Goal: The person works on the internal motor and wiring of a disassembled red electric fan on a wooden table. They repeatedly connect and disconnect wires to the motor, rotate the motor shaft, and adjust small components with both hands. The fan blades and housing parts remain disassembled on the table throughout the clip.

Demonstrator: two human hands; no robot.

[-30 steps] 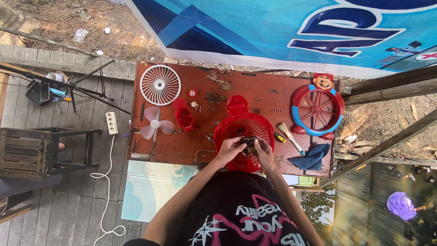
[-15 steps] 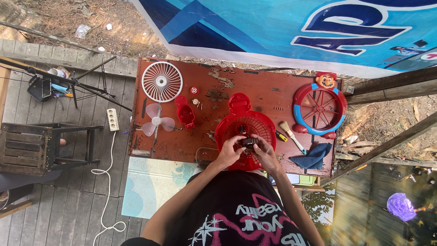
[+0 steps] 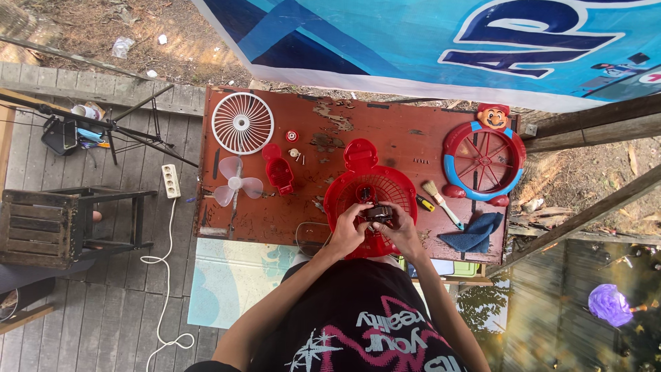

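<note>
A red round fan housing (image 3: 370, 186) lies at the near middle of a worn red table (image 3: 385, 141). Over its centre both of my hands hold a small dark motor part (image 3: 378, 213). My left hand (image 3: 349, 231) grips it from the left and my right hand (image 3: 403, 231) from the right, fingers curled around it. The part's underside is hidden by my fingers.
On the table lie a white fan grille (image 3: 242, 122), a translucent fan blade (image 3: 236, 186), a small red cover (image 3: 280, 173), a brush (image 3: 441, 202), a blue cloth (image 3: 472, 233) and a red-and-blue fan frame (image 3: 483, 162). A dark wooden stool (image 3: 48, 224) and power strip (image 3: 170, 180) stand left.
The view has shifted slightly; my hands stay on the motor part over the red housing with only small finger movement.
</note>
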